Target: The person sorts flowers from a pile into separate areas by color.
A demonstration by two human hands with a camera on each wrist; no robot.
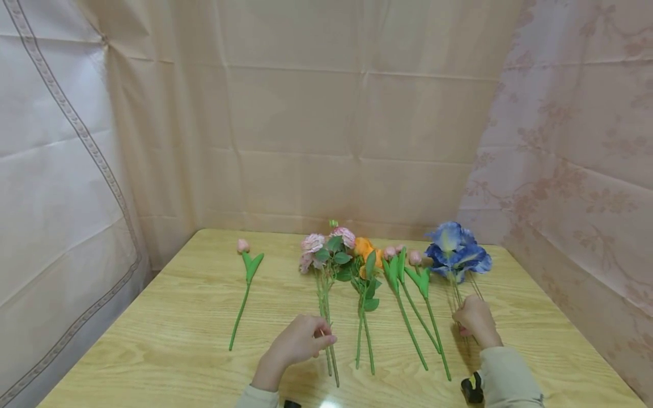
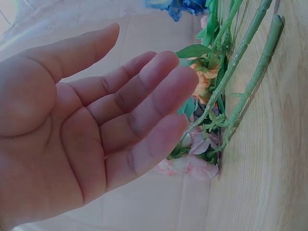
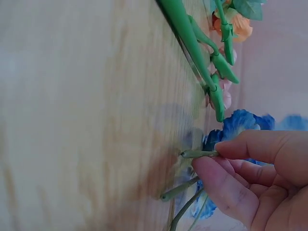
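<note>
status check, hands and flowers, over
Left hand open beside pink rose stems. Right hand pinching a blue flower stem. Tulips lie between, nothing blocking.

Left hand (image 1: 298, 341) open, right hand (image 1: 475, 320) pinching

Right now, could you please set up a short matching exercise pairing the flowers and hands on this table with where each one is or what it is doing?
Things:
1. single pink bud
2. blue flowers
3. orange flower
4. left hand

States:
A. stems pinched by the right hand
B. lying alone at the far left
C. fingers straight, beside the pink rose stems
D. between the pink roses and the pink tulips

Pairs: 1-B, 2-A, 3-D, 4-C
</note>
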